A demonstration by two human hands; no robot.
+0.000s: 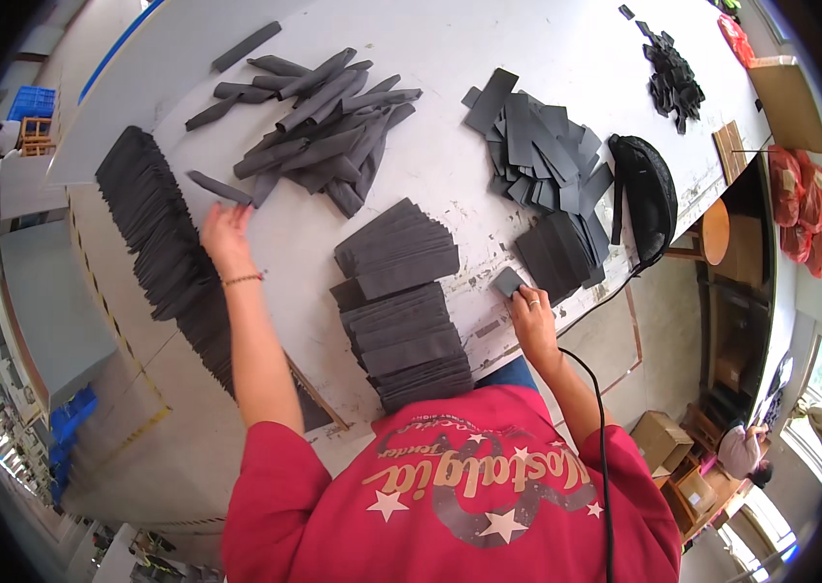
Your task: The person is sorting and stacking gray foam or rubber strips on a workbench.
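Observation:
At the left of the table, my left hand (226,238) reaches forward and pinches the near end of a narrow dark grey strip (216,186). Just beyond lies a loose heap of curled dark grey fabric pieces (328,131). My right hand (533,319) holds a small flat grey rectangular piece (508,282) between thumb and fingers, low over the table's near edge. Beside it sits a stack of flat dark pieces (557,255). Between my arms, a long row of overlapping dark pieces (401,325) runs toward my body.
Another overlapping row (163,233) lines the left edge. Flat dark pieces (537,146) lie heaped at the right, beside a black pouch (644,194). Small black bits (673,78) are piled far right. A black cable (597,389) hangs across my right side.

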